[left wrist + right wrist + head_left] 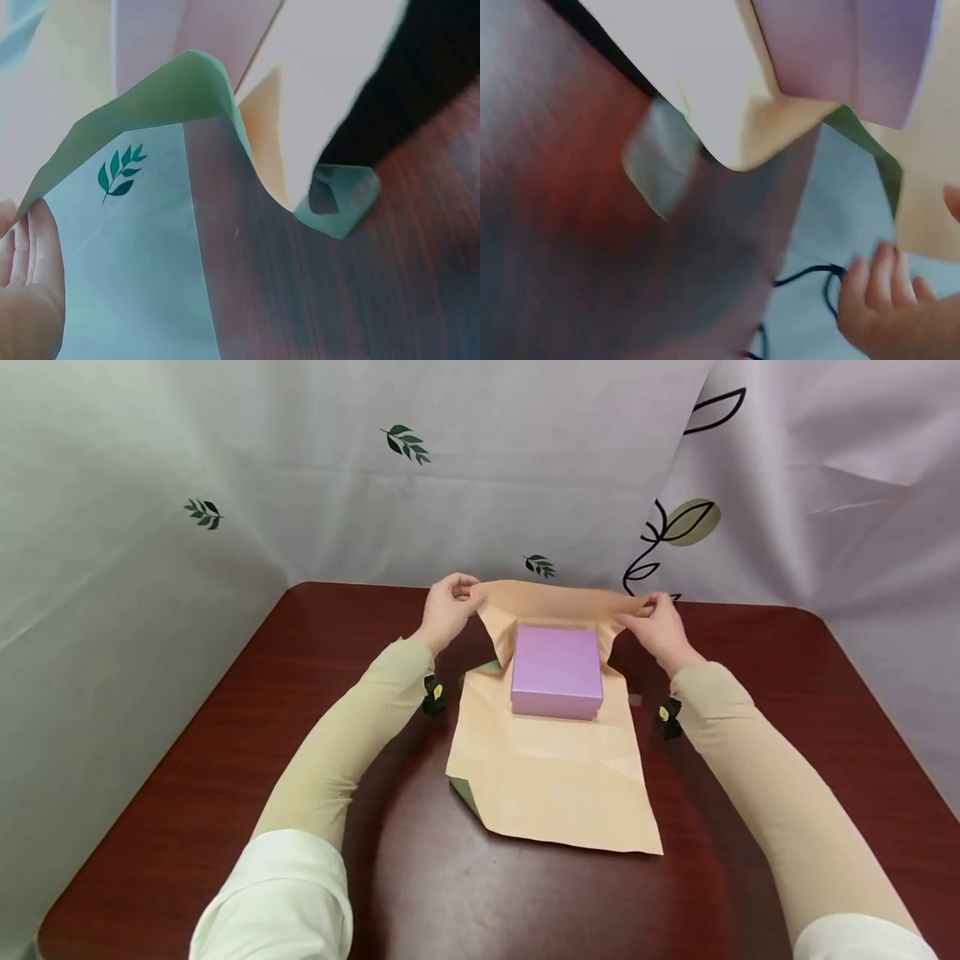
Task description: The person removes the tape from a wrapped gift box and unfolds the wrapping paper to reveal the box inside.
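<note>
A purple box [557, 662] with its lid on sits on a sheet of wrapping paper [555, 789], tan on its upper side and green underneath. At the far left corner my left hand [447, 612] pinches the paper between thumb and fingers. My right hand [662, 633] pinches the far right corner. Between the hands the far end of the sheet is lifted behind the box and creased in at both sides. In the left wrist view, the raised paper's green underside [161, 101] shows above the fingers.
A strip of clear tape [661, 159] sticks out from the paper's right edge on the dark red wooden table [247, 735]. The near left corner [467, 795] of the sheet is folded under. White cloth [465, 502] with leaf prints hangs behind the table.
</note>
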Demonstrator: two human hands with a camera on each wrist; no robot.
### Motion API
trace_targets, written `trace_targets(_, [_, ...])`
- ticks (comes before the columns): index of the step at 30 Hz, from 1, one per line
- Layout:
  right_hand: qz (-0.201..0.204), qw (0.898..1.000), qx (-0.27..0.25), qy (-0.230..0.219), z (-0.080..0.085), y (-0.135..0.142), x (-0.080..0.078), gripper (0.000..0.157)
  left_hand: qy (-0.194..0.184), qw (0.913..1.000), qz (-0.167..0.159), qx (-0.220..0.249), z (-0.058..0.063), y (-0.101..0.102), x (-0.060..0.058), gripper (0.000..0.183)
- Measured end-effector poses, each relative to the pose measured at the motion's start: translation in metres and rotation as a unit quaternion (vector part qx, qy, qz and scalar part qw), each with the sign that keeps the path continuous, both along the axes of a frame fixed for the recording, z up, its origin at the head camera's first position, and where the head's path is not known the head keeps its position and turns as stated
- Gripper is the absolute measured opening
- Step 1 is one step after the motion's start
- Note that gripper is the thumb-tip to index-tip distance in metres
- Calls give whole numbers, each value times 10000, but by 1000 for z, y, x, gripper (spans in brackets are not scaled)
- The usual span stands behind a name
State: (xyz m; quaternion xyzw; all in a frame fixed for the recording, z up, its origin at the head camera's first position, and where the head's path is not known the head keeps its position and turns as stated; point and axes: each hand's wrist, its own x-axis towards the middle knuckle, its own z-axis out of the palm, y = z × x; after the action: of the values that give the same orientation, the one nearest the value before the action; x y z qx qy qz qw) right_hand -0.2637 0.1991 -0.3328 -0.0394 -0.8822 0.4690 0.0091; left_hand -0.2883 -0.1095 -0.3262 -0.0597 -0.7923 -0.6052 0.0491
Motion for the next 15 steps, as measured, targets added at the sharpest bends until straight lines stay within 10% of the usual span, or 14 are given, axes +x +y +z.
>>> trace_targets(7, [435,9975,-241,-501,-17,-9,-5,43,-666,9940,-160,852,-8,0,-1,44])
trace_targets(15, [-666,9977,122,-85,-23,-15,-10,36,-1655,9830,-510,-612,-23,4,12,66])
